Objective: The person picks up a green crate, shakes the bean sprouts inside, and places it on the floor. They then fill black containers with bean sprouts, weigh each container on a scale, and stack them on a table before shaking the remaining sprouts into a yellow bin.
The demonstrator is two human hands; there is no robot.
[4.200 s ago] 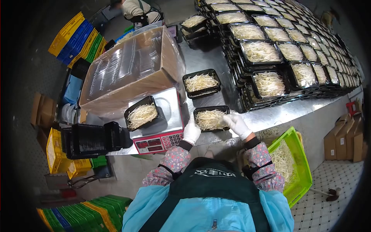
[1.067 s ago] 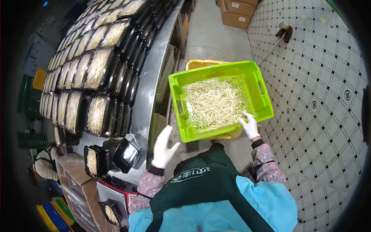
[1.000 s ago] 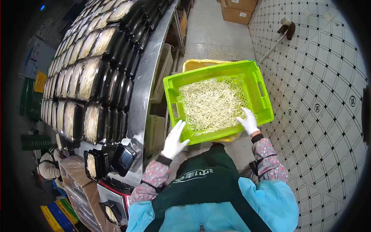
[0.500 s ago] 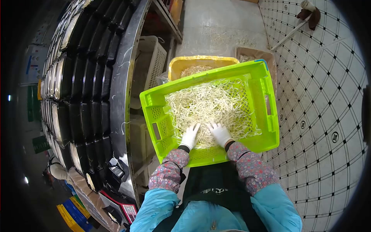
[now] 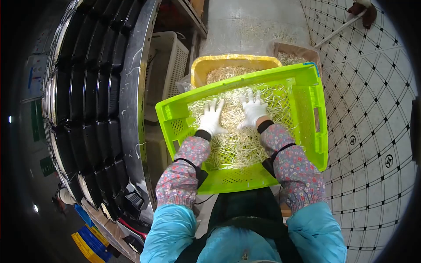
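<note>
A bright green crate [image 5: 318, 127] stands in front of me, with pale bean sprouts [image 5: 239, 147] spread over its perforated bottom. My left hand [image 5: 212, 117], in a white glove, rests on the sprouts at the left with its fingers apart. To the right of it, my right hand [image 5: 253, 109], also gloved in white, lies on the sprouts with spread fingers. Both hands point toward the crate's far side, and neither grips anything. Sprouts show between the two hands and along the crate's near side.
Behind the crate are a yellow tub [image 5: 199, 68] and a box [image 5: 313, 55], both with sprouts in them. Stacked black trays [image 5: 90, 94] stand on a metal table [image 5: 130, 94] at the left. A white basket [image 5: 177, 63] sits beyond the table's edge.
Both hands have moved forward over the sprouts, from the near side toward the far side, and their fingers are spread wider. More sprouts lie bunched at the far side.
</note>
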